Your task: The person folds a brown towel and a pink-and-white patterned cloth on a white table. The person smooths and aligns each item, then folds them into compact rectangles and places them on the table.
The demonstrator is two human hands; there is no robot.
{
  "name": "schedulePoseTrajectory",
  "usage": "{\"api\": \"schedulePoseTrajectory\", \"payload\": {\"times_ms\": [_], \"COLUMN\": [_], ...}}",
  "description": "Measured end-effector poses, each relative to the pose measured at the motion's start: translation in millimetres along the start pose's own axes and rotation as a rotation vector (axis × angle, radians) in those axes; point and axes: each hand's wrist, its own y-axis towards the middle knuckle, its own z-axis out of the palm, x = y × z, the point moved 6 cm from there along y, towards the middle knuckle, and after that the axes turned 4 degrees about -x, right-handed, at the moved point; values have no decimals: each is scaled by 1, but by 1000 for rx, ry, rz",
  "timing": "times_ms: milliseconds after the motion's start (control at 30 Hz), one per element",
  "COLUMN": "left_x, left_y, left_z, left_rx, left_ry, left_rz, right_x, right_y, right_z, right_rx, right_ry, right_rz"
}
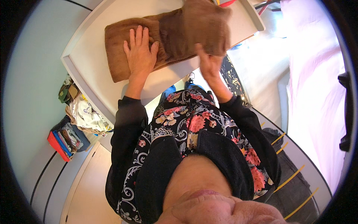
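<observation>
A brown, soft-napped cloth item [173, 39], perhaps a folded garment or towel, lies lengthwise on a light-coloured table [89, 47]. My left hand [141, 56] rests palm down on its left part, fingers spread. At the other end, my right hand [210, 63] has hold of the cloth's near edge; the thumb shows while the fingers are hidden behind the fabric. That end is raised and blurred by motion. Creases gather just right of my left hand, beside a seam or fold line.
A raised rim [84, 84] edges the table's left side. Below it, folded clothes [65, 137] and a pale patterned cloth pile [86, 114] sit by the wall. Dark fabric with yellow stripes [291, 179] lies at lower right. A bright pinkish sheet or curtain [313, 70] hangs at right.
</observation>
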Motion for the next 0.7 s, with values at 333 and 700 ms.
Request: {"api": "schedulePoseTrajectory", "payload": {"times_ms": [333,700], "left_x": [-15,-15], "left_y": [6,2], "left_z": [-5,6], "left_rx": [-97,-51], "left_ry": [123,64], "left_rz": [25,-4], "right_x": [20,-3], "right_y": [-44,13], "right_z": [151,104], "right_rx": [792,716], "right_ry": [-634,-277], "right_rz": [-683,-403]}}
